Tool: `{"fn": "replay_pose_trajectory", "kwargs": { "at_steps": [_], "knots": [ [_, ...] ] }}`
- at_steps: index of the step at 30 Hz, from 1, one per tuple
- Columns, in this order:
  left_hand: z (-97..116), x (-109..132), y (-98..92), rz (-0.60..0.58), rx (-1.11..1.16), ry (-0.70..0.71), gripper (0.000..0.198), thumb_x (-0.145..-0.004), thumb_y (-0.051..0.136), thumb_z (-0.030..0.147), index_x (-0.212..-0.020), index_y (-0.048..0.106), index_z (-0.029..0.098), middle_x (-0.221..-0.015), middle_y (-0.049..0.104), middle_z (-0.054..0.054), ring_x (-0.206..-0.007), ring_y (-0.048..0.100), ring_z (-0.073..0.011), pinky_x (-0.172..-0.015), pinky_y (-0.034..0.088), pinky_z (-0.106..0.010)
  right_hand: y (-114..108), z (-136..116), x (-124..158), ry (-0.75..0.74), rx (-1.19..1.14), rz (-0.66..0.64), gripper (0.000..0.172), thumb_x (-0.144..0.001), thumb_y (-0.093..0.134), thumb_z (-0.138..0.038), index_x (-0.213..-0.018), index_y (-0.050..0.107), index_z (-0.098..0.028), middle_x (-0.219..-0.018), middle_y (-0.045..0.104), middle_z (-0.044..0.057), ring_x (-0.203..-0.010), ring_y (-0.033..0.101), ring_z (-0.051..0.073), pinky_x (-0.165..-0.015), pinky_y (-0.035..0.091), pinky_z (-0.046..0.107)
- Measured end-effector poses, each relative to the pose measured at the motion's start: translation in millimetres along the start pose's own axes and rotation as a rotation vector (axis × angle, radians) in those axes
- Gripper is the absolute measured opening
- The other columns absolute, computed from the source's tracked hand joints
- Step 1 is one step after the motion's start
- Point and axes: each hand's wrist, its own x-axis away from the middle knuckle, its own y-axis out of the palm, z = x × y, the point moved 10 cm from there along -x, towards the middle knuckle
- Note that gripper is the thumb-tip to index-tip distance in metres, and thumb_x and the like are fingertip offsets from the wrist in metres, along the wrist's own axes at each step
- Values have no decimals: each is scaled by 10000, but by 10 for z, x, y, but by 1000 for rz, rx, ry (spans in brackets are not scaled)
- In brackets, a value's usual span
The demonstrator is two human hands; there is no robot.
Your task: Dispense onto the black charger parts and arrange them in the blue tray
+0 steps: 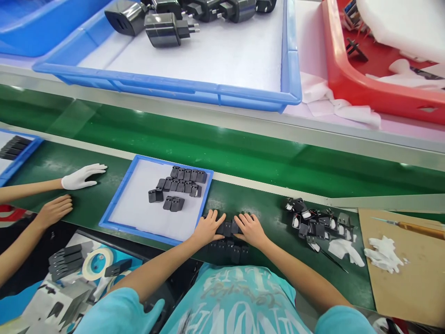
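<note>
My left hand [207, 229] and my right hand [253, 230] press in from both ends of a short row of black charger housings [228, 228] on the green bench. Fingers reach over the far side and thumbs point inward, so each hand grips an end of the row. Just nearer to my body lies a second row of black housings [228, 250], partly in shadow. Left of my hands, a blue-rimmed tray [130, 204] lined with white holds several more black housings [187, 175] in rows, with a pair [173, 203] set apart.
To the right lie a pile of black parts [314, 222], white gloves or scraps [346, 250] and a brown board [399, 278] bearing a wooden-handled tool [417, 228]. A co-worker's gloved hand [83, 177] and bare hand [54, 211] rest at left. Above, a shelf carries a blue tray [174, 88] of chargers.
</note>
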Motion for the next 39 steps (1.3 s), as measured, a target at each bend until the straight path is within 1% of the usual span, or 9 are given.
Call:
{"fn": "replay_pose_trajectory", "kwargs": {
  "at_steps": [4, 8, 12, 16, 19, 23, 29, 35, 39],
  "knots": [
    [-10, 23, 1, 71, -48, 103, 807, -726, 664, 612, -1388, 434, 211, -1226, 526, -202, -1124, 473, -367, -921, 371, -531, 23, 34, -6, -15, 28, 31, 585, -863, 545, -530, -1308, 479, -156, -1221, 555, 132, -1059, 519, 257, -895, 395, 432],
    [16, -16, 54, 117, -58, 239, 742, -740, 657, 603, -1351, 464, 229, -1246, 538, -158, -1075, 511, -323, -840, 403, -418, 46, 48, -5, -27, 40, 64, 579, -872, 514, -557, -1285, 493, -152, -1197, 562, 125, -1027, 529, 238, -881, 402, 415],
    [3, -69, 65, 170, -53, 306, 625, -748, 681, 545, -1255, 534, 210, -1096, 610, -113, -941, 565, -268, -755, 407, -350, 47, 62, -5, -29, 47, 97, 564, -886, 493, -553, -1278, 499, -148, -1175, 576, 119, -998, 538, 226, -867, 399, 400],
    [-68, -7, -124, 255, -36, 277, 575, -783, 631, 560, -1211, 554, 183, -1033, 624, -107, -904, 586, -246, -725, 417, -332, -6, 60, 7, -31, 44, 135, 558, -879, 517, -542, -1259, 525, -133, -1154, 601, 135, -984, 537, 234, -860, 378, 389],
    [-191, 212, -368, 316, -23, 229, 574, -819, 543, 616, -1201, 558, 190, -1065, 622, -107, -949, 589, -235, -766, 432, -330, -65, 54, 23, -31, 36, 173, 541, -882, 526, -520, -1251, 544, -124, -1140, 622, 151, -963, 534, 244, -854, 360, 391],
    [-607, 682, -578, 344, -55, 156, 556, -849, 499, 608, -1226, 554, 204, -1093, 621, -109, -1011, 576, -241, -850, 425, -349, -110, 39, 28, -55, 19, 212, 514, -894, 516, -492, -1240, 556, -113, -1120, 640, 148, -947, 538, 253, -848, 351, 401],
    [-1585, 1216, -358, 246, -149, 71, 431, -832, 584, 505, -1144, 612, 209, -1022, 634, -104, -913, 588, -231, -742, 434, -316, -187, 59, 16, -84, -11, 243, 488, -902, 502, -486, -1213, 570, -117, -1095, 653, 138, -954, 563, 259, -830, 380, 390],
    [-2289, 1230, -221, 221, -148, 28, 460, -832, 564, 527, -1158, 607, 206, -1045, 622, -118, -905, 585, -233, -722, 438, -307, -563, 221, -117, 14, -45, 283, 483, -891, 521, -478, -1226, 554, -130, -1083, 643, 155, -970, 570, 276, -817, 417, 386],
    [-2461, 1097, -179, 217, -122, 57, 498, -818, 580, 539, -1191, 598, 210, -1083, 614, -128, -947, 579, -244, -757, 450, -316, -750, -136, -596, -15, -85, 274, 536, -879, 504, -539, -1241, 540, -144, -1136, 622, 150, -1043, 543, 276, -870, 410, 387]
  ]
}}
